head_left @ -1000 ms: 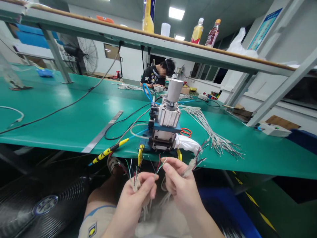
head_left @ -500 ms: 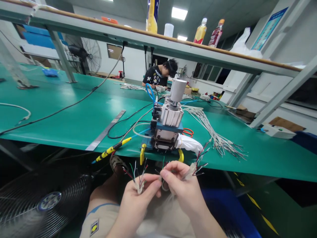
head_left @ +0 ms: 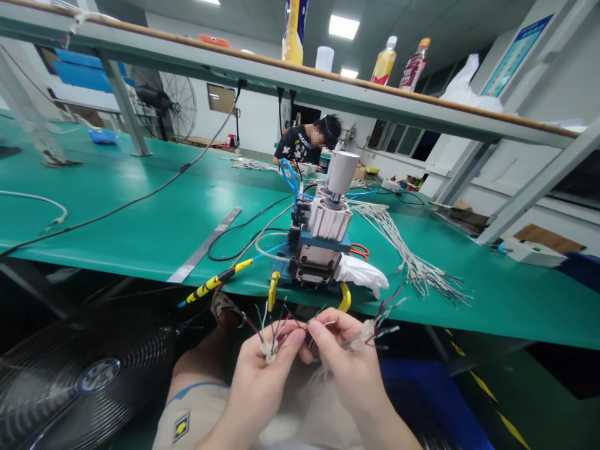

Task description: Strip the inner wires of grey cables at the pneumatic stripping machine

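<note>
My left hand is closed around white cables whose split ends fan out in thin red, black, white and green wires. My right hand is closed too, with more white cables between its fingers and coloured wire ends sticking out to the right. Both thumbs and forefingers pinch close together over my lap, and fine wires poke up between them. The fingers partly hide the cable there. Just beyond my hands, a metal pneumatic machine stands at the bench edge.
On the green bench lie a steel ruler, a striped air tool and a bundle of white cables. A floor fan stands at lower left. A co-worker sits across. Bottles stand on the shelf.
The view has shifted slightly. My fingertips have drawn closer together, and the fine wires between them now lean sideways instead of standing upright.
</note>
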Demonstrator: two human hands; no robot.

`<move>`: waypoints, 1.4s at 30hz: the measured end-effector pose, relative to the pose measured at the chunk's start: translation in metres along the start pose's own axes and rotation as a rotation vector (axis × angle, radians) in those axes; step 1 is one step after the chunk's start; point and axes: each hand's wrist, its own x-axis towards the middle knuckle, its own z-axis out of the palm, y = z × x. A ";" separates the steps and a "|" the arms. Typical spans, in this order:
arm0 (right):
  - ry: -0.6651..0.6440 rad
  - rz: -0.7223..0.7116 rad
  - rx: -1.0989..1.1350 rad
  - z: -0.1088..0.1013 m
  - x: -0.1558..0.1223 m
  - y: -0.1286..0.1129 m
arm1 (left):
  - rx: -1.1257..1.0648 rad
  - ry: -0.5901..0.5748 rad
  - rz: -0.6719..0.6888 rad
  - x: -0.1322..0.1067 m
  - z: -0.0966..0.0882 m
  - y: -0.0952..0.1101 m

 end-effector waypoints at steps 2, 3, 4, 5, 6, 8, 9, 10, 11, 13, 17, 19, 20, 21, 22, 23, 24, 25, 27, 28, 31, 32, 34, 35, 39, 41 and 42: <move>0.045 0.095 0.121 0.002 -0.001 0.005 | -0.086 0.069 -0.075 -0.001 0.004 -0.002; 0.055 0.146 0.176 0.003 -0.001 0.006 | -0.117 0.093 -0.113 -0.001 0.005 -0.003; 0.059 0.187 0.217 0.004 -0.001 0.007 | -0.133 0.113 -0.145 -0.002 0.007 -0.003; 0.059 0.215 0.243 0.005 -0.001 0.007 | -0.138 0.128 -0.172 -0.002 0.008 -0.003; 0.060 0.232 0.257 0.005 0.000 0.007 | -0.140 0.142 -0.191 -0.001 0.009 -0.002; 0.059 0.241 0.272 0.006 0.001 0.006 | -0.156 0.159 -0.219 -0.001 0.010 0.001; 0.056 0.240 0.279 0.006 0.001 0.005 | -0.169 0.162 -0.229 0.000 0.010 0.002; 0.056 0.234 0.288 0.007 0.002 0.005 | -0.184 0.162 -0.236 0.000 0.010 0.003; 0.059 0.223 0.294 0.007 0.002 0.005 | -0.198 0.158 -0.241 0.001 0.010 0.004; 0.077 0.193 0.288 0.007 0.002 0.006 | -0.213 0.152 -0.245 0.001 0.010 0.004; 0.120 0.117 0.209 0.004 0.003 0.009 | -0.189 0.123 -0.232 0.001 0.010 0.003; 0.192 0.022 0.158 0.002 0.001 0.009 | -0.161 0.110 -0.206 0.001 0.009 0.002; 0.235 -0.037 0.115 0.001 0.000 0.009 | -0.148 0.112 -0.186 0.001 0.009 0.002; 0.261 -0.093 0.059 0.000 -0.001 0.008 | -0.138 0.115 -0.165 0.001 0.008 0.001; 0.262 -0.136 -0.004 -0.001 -0.003 0.006 | -0.126 0.119 -0.138 0.001 0.007 0.000; 0.237 -0.163 -0.064 -0.001 -0.004 0.005 | -0.112 0.122 -0.103 0.002 0.005 -0.001; 0.196 -0.172 -0.112 0.000 -0.005 0.003 | -0.094 0.124 -0.064 0.002 0.005 -0.002; 0.155 -0.170 -0.143 0.001 -0.005 0.002 | -0.072 0.125 -0.024 0.002 0.004 -0.003; 0.107 -0.151 -0.163 0.003 -0.004 -0.001 | -0.023 0.133 0.035 0.002 0.003 -0.003; 0.102 -0.140 -0.175 0.004 -0.003 -0.002 | -0.002 0.138 0.052 0.002 0.003 -0.002; 0.092 -0.114 -0.213 0.006 0.002 -0.003 | 0.043 0.139 0.070 0.002 0.003 0.000; 0.085 -0.103 -0.214 0.006 0.004 -0.004 | 0.053 0.138 0.074 0.001 0.003 0.001; 0.062 -0.069 -0.197 0.005 0.008 -0.005 | 0.073 0.140 0.076 0.001 0.002 0.001; 0.050 -0.048 -0.186 0.005 0.009 -0.005 | 0.081 0.141 0.075 0.001 0.002 0.000; 0.049 -0.020 -0.136 0.006 0.009 -0.004 | 0.071 0.143 0.058 0.003 0.000 -0.003; 0.061 -0.046 -0.110 0.007 0.008 -0.001 | 0.047 0.179 0.054 0.004 0.000 -0.003; 0.064 -0.056 -0.092 0.008 0.007 0.001 | 0.033 0.195 0.057 0.004 0.001 -0.002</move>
